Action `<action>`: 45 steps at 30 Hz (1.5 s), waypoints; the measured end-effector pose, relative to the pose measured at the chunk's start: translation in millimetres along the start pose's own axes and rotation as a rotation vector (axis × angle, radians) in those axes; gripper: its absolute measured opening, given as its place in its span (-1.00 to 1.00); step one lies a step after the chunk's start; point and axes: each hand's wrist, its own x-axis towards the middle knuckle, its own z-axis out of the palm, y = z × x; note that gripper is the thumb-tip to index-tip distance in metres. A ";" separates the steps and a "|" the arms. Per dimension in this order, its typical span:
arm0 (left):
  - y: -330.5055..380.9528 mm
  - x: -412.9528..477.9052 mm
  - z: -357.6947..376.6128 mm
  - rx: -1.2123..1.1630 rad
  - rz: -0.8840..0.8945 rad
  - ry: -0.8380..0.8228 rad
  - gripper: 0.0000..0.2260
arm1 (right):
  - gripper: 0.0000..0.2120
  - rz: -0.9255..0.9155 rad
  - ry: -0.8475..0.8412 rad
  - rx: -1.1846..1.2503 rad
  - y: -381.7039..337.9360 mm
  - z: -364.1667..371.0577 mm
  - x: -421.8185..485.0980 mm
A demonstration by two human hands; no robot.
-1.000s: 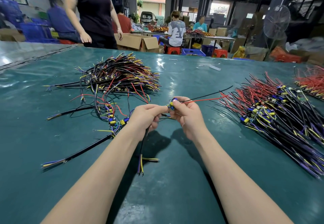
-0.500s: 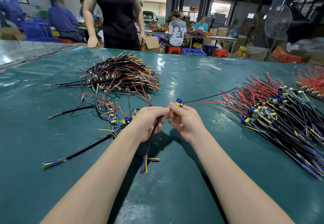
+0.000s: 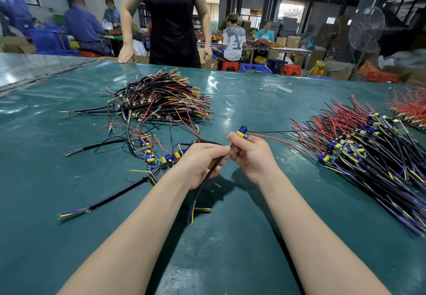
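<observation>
Since a second ago the module (image 3: 242,131) has risen clear above the fingertips. A person (image 3: 171,18) in a dark top has also walked up to the far edge of the table (image 3: 46,179), beyond the module, and laid one palm on it.

The left hand (image 3: 200,161) pinches the top of the black cable (image 3: 208,177) just below and left of the module. From there the cable hangs down towards the table, its yellow and purple cores splayed. The right hand (image 3: 251,156) pinches the module's lower end, its fingertips meeting those of the left hand. A red lead (image 3: 276,141) and a black one run rightward from the module.

Joining the cable to the module looks like the step in hand, but the fingers hide whether it is seated. The right heap (image 3: 368,142), right of the module, appears to be finished units. The left heap (image 3: 161,96), up and left of it, and the loose units (image 3: 161,158) just left of it seem still to wait, so much work is left. The two leads trail into the right heap and could snag there.
</observation>
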 end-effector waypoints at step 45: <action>12.5 -6.5 -18.6 0.191 -0.125 -0.129 -0.77 | -0.71 0.090 -0.009 -0.225 -2.4 -9.1 -2.6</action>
